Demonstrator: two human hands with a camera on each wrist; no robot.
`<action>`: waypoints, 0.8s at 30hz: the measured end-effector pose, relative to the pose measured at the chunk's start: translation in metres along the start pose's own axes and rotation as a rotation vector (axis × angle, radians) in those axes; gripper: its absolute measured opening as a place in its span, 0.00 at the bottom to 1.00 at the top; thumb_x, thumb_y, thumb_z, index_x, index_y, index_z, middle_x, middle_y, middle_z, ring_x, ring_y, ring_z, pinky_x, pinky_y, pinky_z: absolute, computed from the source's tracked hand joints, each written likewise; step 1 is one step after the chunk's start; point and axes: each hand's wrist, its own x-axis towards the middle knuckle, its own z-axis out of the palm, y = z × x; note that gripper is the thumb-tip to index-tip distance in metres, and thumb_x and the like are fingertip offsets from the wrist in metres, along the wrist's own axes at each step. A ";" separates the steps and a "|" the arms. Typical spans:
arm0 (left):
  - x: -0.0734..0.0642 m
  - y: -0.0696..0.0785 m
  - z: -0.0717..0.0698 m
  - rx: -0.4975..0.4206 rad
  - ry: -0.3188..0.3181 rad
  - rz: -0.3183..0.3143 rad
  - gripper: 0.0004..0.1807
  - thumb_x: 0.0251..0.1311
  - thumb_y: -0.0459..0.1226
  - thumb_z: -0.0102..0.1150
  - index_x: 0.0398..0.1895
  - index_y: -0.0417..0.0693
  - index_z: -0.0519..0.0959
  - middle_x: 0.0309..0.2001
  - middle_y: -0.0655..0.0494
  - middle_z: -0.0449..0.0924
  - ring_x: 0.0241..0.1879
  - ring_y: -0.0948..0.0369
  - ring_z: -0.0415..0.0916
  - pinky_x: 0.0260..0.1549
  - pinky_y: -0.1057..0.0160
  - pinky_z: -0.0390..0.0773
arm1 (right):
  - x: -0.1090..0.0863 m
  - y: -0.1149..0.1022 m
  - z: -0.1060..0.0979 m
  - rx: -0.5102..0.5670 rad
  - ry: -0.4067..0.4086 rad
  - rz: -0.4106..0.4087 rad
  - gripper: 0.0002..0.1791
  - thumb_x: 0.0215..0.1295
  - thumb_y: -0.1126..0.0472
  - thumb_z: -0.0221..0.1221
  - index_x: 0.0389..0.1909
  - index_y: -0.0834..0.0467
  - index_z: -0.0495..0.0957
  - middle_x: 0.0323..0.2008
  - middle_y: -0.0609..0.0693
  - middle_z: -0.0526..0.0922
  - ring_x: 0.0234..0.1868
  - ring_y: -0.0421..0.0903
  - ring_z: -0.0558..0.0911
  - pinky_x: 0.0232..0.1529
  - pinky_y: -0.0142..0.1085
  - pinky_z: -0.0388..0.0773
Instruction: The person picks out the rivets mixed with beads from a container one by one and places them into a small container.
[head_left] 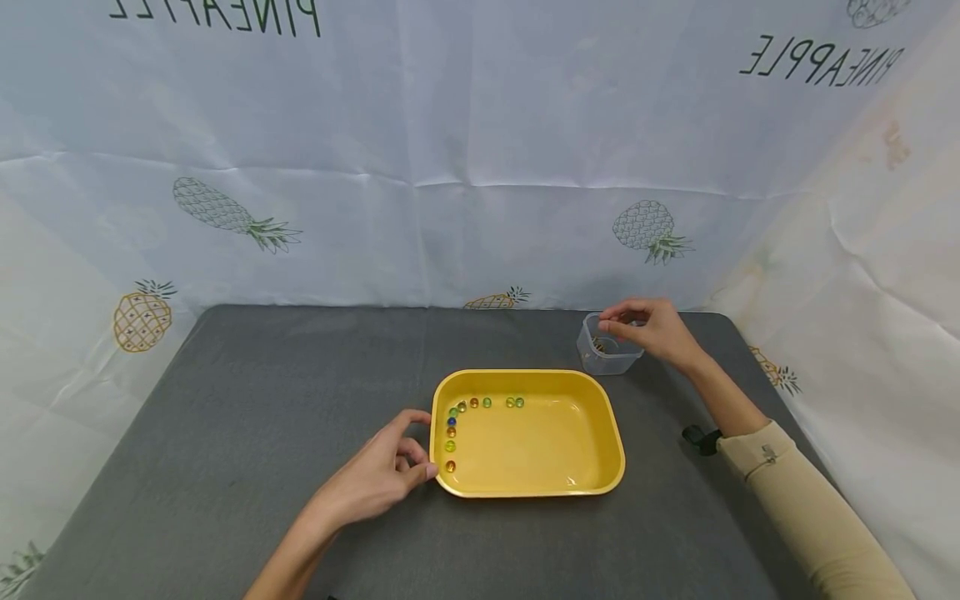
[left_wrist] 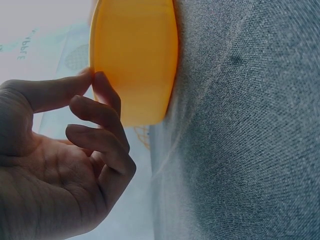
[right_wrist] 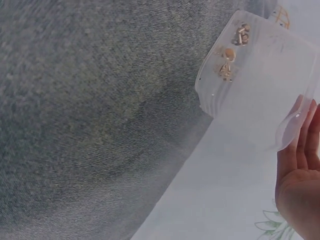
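A yellow tray [head_left: 540,442] lies on the table, with several glass marbles [head_left: 452,422] along its left and far sides. My left hand [head_left: 375,475] holds the tray's left rim; in the left wrist view its thumb and a finger meet at the edge of the tray [left_wrist: 135,55], the other fingers curled. Beyond the tray's far right corner stands a clear plastic container [head_left: 600,360]. Over its rim is my right hand [head_left: 652,332], thumb and fingertips close together. Small golden-brown things [right_wrist: 228,54] show through the container in the right wrist view. Whether the fingertips pinch anything cannot be seen.
A dark grey cloth covers the table [head_left: 300,400]. A white curtain [head_left: 420,217] printed with pineapples hangs behind and at both sides, close to the container. A black object [head_left: 701,440] is at the right wrist, by the beige sleeve [head_left: 802,500].
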 end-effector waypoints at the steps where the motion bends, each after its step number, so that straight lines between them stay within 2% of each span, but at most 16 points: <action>1: 0.000 0.000 0.000 0.000 0.001 0.000 0.36 0.71 0.34 0.69 0.76 0.34 0.64 0.37 0.49 0.86 0.26 0.59 0.74 0.26 0.65 0.72 | 0.000 -0.001 0.000 0.000 -0.001 -0.001 0.11 0.71 0.65 0.71 0.52 0.62 0.89 0.42 0.62 0.89 0.36 0.52 0.87 0.38 0.33 0.85; 6: 0.000 0.000 0.000 0.002 0.001 0.001 0.36 0.71 0.34 0.69 0.76 0.34 0.64 0.37 0.49 0.86 0.26 0.59 0.74 0.26 0.65 0.72 | 0.001 -0.006 0.001 0.003 -0.004 -0.017 0.10 0.72 0.66 0.70 0.52 0.61 0.89 0.41 0.64 0.89 0.34 0.50 0.86 0.37 0.34 0.85; 14: 0.000 0.000 0.000 0.009 0.005 0.004 0.35 0.71 0.34 0.69 0.75 0.35 0.64 0.36 0.50 0.85 0.26 0.59 0.74 0.26 0.65 0.72 | 0.001 -0.014 0.003 0.018 -0.029 -0.061 0.10 0.73 0.67 0.69 0.51 0.61 0.90 0.44 0.60 0.90 0.36 0.37 0.87 0.41 0.35 0.87; 20: 0.000 -0.001 0.000 0.008 0.007 0.004 0.35 0.70 0.34 0.69 0.75 0.35 0.64 0.36 0.49 0.86 0.26 0.60 0.73 0.26 0.65 0.71 | 0.001 -0.023 0.005 0.017 -0.048 -0.064 0.10 0.74 0.65 0.69 0.52 0.59 0.89 0.42 0.54 0.90 0.36 0.38 0.87 0.41 0.37 0.87; 24: 0.000 -0.001 0.000 0.011 0.007 0.007 0.35 0.71 0.34 0.69 0.75 0.35 0.64 0.36 0.51 0.85 0.25 0.60 0.73 0.26 0.66 0.71 | 0.001 -0.033 0.008 0.021 -0.050 -0.083 0.09 0.73 0.67 0.69 0.51 0.60 0.89 0.42 0.55 0.90 0.35 0.39 0.87 0.39 0.36 0.86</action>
